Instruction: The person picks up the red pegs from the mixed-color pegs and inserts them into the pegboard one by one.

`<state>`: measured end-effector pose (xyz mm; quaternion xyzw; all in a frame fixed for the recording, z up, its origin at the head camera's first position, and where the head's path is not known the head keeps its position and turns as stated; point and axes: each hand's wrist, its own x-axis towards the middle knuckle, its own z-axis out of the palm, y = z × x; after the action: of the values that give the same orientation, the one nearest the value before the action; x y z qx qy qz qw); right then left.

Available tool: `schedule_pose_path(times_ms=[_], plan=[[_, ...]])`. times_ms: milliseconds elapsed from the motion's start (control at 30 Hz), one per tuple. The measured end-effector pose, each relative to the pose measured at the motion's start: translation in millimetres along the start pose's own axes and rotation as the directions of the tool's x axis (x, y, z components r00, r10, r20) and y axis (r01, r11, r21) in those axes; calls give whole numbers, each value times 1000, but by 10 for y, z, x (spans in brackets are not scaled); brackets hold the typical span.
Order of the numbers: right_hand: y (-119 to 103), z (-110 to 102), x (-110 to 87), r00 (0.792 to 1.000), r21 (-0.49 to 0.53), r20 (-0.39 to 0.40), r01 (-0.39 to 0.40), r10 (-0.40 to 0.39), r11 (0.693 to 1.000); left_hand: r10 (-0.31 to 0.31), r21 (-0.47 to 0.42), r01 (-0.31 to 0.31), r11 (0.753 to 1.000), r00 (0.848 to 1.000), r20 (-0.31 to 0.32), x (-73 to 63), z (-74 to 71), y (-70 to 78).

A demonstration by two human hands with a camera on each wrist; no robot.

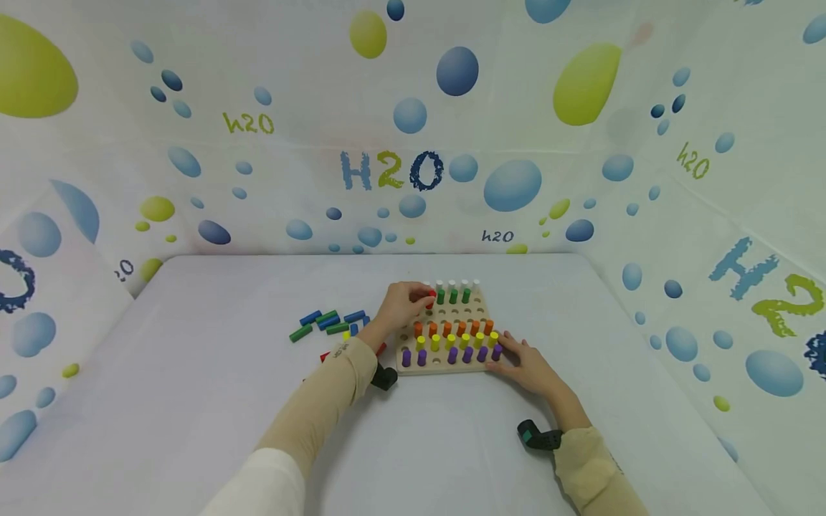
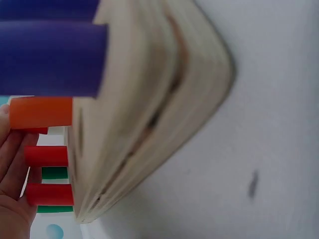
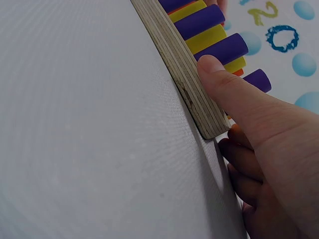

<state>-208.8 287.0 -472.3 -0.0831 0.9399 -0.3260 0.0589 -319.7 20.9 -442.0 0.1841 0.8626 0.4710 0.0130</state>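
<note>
Pinched between the thumb and fingertips of the left hand [image 1: 399, 308], a narrow grip, the red peg [image 1: 431, 294] is upright over the board's [image 1: 439, 370] far left part. I cannot tell whether its foot sits in a hole. Two more red pegs [image 2: 49, 194] stand in the board near that hand. This looks like the filling of the red row, as bare holes run on rightward; the next move probably calls for pressing the peg in straight and letting go without knocking the green pegs [image 1: 454, 295] just beyond. The right hand [image 1: 530, 365] grips the board's near right corner, thumb against the near edge, likely to steady it. Purple pegs [image 1: 453, 355], yellow pegs [image 1: 450, 342] and orange pegs [image 1: 447, 328] stand in the board's nearer rows. Left of the board, loose pegs [image 1: 329, 322] lie on the table [image 1: 219, 344].
</note>
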Motion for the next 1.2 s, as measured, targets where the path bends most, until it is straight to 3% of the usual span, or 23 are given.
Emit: schedule_pose_path(times_ms=[200,533,1200], plan=[[-14,-5,-1,1000,10,3,2,-2,1000,-7,21,6,1000,999,31,6,20,-22],[6,16,1,1000,8,4,-4,4,1000,40,75,-45,996,996,79,25,48,-74],[2,5,8,1000,4,6,-19,19,1000,46,67,-51,996,996,76,-25,-6,-61]])
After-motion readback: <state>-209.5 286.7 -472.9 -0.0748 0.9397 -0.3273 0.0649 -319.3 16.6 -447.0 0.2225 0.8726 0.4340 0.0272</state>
